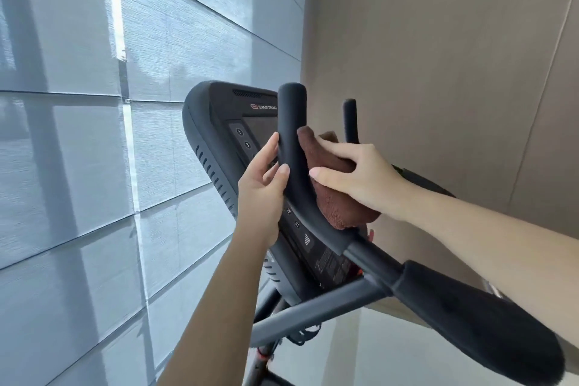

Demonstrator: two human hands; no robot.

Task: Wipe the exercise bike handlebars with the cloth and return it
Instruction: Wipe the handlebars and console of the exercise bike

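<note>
**Cloth pressed to the near upright of the handlebars**

Grey window blinds (78, 166) fill the left half of the view; beige wall panels (438, 41) fill the right. Between them stands the exercise bike's dark console (216, 135), its screen partly hidden by the near upright of the handlebars (293, 135) and by the left hand (263, 188). A padded grip (470, 316) juts toward the camera at lower right, and a second, thinner upright (350, 119) rises behind the right hand (357, 175). The left hand grasps the near upright from its left side, thumb on the front face. The right hand clutches the brown cloth (329, 197), fingers curled over it, holding it against the right side of that same upright.
</note>
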